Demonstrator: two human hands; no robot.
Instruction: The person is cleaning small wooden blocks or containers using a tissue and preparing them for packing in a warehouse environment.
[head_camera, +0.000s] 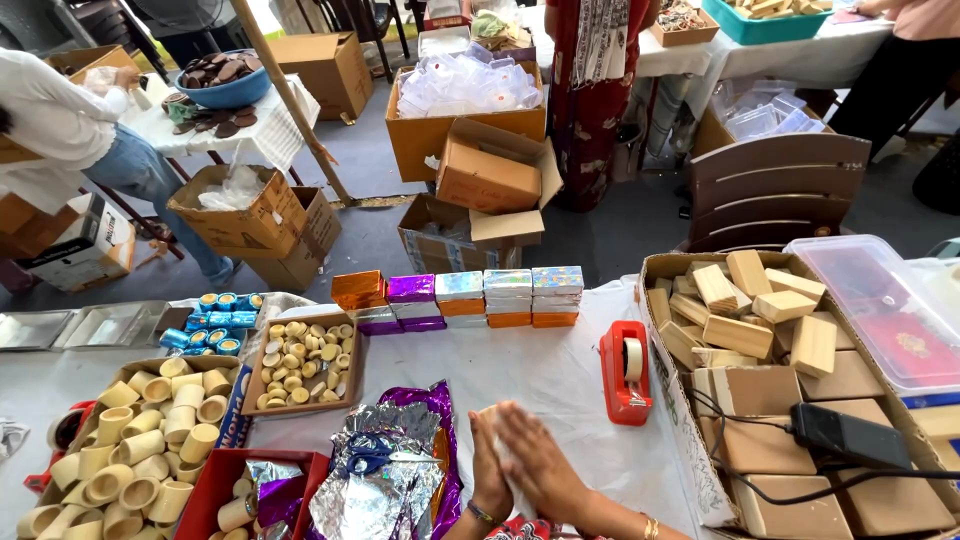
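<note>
Hands: left hand (487, 462) and right hand (540, 462) pressed palm to palm at the bottom edge of the view, fingers straight and close together, motion-blurred.
Held thing: pale block (495, 418) caught between the palms, only a whitish sliver showing at the fingertips; shape and wrapping impossible to tell.
Position: above the white table cover (540, 375), just right of the foil, left of the tape dispenser.
Foil sheets (385, 470): crinkled, shiny, silver and purple, heaped loosely beside the left wrist.
Wrapped boxes (460, 298): five short stacks in a row, glossy foil in orange, purple, silver-blue and patterned, flat and square.
Tape dispenser (625, 372): one, red plastic, rounded, with a roll of clear tape.
Right carton (668, 266): brown cardboard, filled with tan rectangular blocks, matte and smooth; about ten loose on top, larger slabs beneath.
Black cable box (850, 435): one, matte, lying on the slabs with a cord attached.
Small tray (350, 375): cardboard, packed with small round cream-coloured cups, too many to count.
Left carton (130, 370): bigger cream cups, cylindrical and hollow, piled loosely.
Red box (215, 480): holding a few more cups and foil.
</note>
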